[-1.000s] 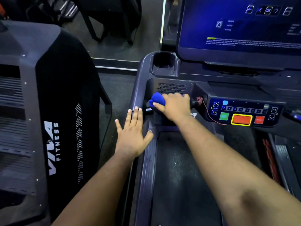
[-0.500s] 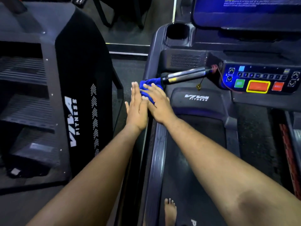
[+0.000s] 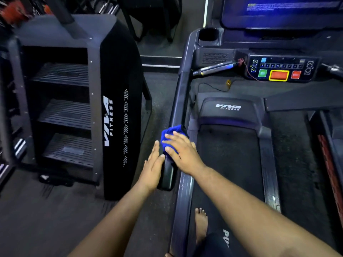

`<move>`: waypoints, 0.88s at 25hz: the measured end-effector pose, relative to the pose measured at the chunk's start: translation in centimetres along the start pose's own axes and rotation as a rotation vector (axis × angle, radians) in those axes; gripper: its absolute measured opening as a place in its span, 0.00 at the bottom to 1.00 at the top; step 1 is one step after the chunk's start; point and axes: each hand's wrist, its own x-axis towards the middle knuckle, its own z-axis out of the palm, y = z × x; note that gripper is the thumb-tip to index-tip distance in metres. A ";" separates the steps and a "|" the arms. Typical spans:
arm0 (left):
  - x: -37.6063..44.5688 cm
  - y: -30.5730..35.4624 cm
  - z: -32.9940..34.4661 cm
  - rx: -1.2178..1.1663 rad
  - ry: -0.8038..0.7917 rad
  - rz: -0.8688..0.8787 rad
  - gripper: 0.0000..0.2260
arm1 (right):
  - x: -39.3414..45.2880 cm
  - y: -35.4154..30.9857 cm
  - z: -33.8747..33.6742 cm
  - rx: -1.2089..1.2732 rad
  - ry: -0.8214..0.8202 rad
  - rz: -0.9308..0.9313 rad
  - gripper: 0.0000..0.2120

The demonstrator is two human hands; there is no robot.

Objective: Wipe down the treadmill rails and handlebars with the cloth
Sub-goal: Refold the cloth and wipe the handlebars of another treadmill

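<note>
Room: dim gym floor (image 3: 55, 219), dark, with black machines side by side.
Cloth: blue cloth (image 3: 171, 135) bunched on the left side rail (image 3: 182, 93) of the treadmill, near the rail's lower end, with most of it under the right hand's fingers and a fold showing beyond the fingertips.
Right hand: right hand (image 3: 182, 154) lies palm down on the cloth, fingers nearly straight and slightly spread, pressing it onto the rail rather than wrapping it.
Left hand: left hand (image 3: 153, 168) is flat, fingers straight and together, resting against the outer side of the rail's end, just beside the cloth and holding nothing.
Handlebar: short metal handlebar (image 3: 215, 68) juts from the console, well apart from the cloth.
Console: button panel (image 3: 280, 69) with a green, an orange and a red button, below a blue screen (image 3: 282, 10).
Belt: treadmill belt (image 3: 230, 164) with a bare foot (image 3: 201, 224) on it.
Left side: black stepped machine (image 3: 118, 108) marked VIVA FITNESS.
</note>
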 end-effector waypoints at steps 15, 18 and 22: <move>-15.3 2.0 -4.4 -0.681 -0.015 -0.147 0.15 | -14.3 -12.9 1.4 0.406 0.065 0.055 0.18; -13.9 3.0 -5.9 -0.655 -0.035 -0.143 0.17 | -13.1 -12.1 0.6 0.206 0.220 0.074 0.23; -11.2 3.7 -8.2 -0.697 -0.007 -0.162 0.16 | -10.9 -11.9 0.4 -0.107 0.131 0.184 0.38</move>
